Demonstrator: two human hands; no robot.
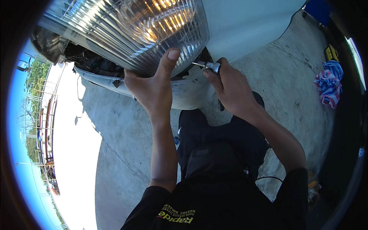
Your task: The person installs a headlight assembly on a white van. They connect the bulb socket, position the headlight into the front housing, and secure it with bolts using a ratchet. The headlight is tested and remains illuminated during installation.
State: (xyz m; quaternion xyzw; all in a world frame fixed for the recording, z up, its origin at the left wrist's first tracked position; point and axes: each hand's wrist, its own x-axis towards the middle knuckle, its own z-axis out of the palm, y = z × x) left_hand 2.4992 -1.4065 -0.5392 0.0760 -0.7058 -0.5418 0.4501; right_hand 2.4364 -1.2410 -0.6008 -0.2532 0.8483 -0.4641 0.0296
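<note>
A large clear ribbed headlight (111, 30) with amber glints inside fills the top of the view at the front corner of a white vehicle. My left hand (153, 84) grips its lower edge, thumb up on the lens and fingers hidden behind. Just right of the lens, my right hand (234, 88) is closed around a ratchet (215, 68) with a chrome head. Its thin metal shaft points left, with the tip at the gap by the headlight's lower right corner. What the tip touches is too small to tell. A dark handle end shows below that hand.
Below the headlight runs the pale bumper (103, 82), with dark engine-bay parts (88, 57) exposed behind it. A white body panel (245, 27) lies to the right. Striped cloth (329, 82) and a yellow-black item (331, 53) sit on the concrete floor (122, 134) at far right.
</note>
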